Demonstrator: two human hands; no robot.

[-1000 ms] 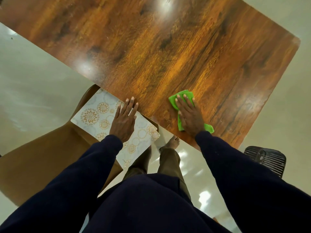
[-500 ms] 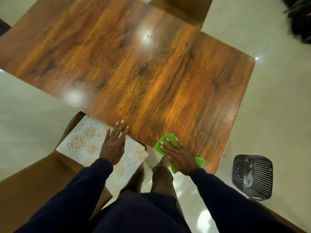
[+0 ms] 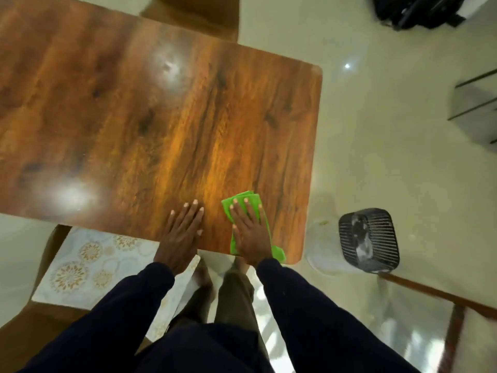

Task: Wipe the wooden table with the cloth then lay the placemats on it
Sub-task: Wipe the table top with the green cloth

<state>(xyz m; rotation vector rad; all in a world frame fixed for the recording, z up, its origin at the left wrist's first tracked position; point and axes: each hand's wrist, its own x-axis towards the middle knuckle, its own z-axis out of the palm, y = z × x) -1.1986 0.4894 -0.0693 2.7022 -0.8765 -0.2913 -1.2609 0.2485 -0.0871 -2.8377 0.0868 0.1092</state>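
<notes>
The glossy wooden table [image 3: 161, 117] fills the upper left of the head view. My right hand [image 3: 250, 230] lies flat on the folded green cloth [image 3: 242, 201], pressing it onto the table near its front right corner. My left hand [image 3: 181, 235] rests flat with fingers apart on the table's near edge, just left of the cloth, holding nothing. Pale placemats [image 3: 88, 262] with gold floral circles lie stacked on a brown chair seat below the table's near edge, partly under my left forearm.
A brown chair [image 3: 29, 337] holds the placemats at lower left. Another chair [image 3: 193, 14] stands at the table's far side. A black grille fan [image 3: 368, 240] sits on the shiny floor to the right. A dark bag [image 3: 419, 9] lies at top right.
My left hand has left the placemats and now rests on the table edge. My right hand has slid the cloth back onto the table from its edge. The view has turned.
</notes>
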